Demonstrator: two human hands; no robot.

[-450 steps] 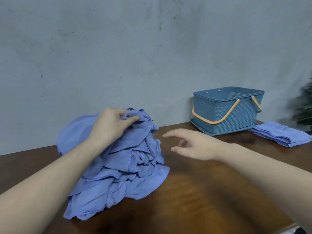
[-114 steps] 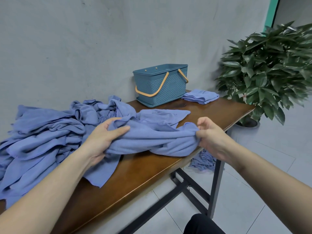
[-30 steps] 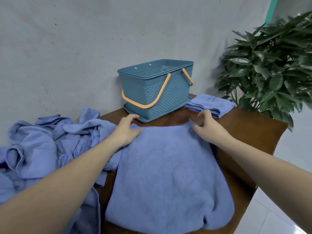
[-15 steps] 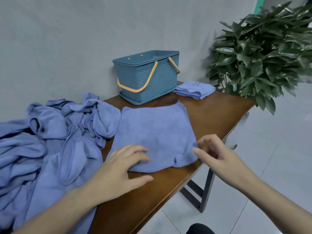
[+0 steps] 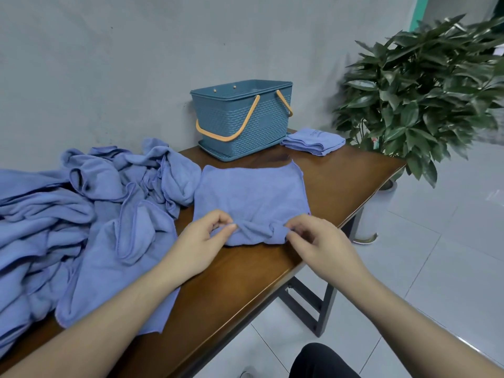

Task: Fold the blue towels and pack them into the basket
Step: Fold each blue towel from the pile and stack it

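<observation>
Only one marking shows: a small, pale line of lettering or a logo on the top face of the folded towel stack (image 5: 313,139) lying at the far right corner of the counter (image 5: 341,184), just beside the basket (image 5: 242,118). The characters are too small and blurred to read. No legible text, label, brand or number appears on the basket, on the spread towel (image 5: 251,195), or on the heap of loose towels (image 5: 81,203) at the counter's left side
</observation>
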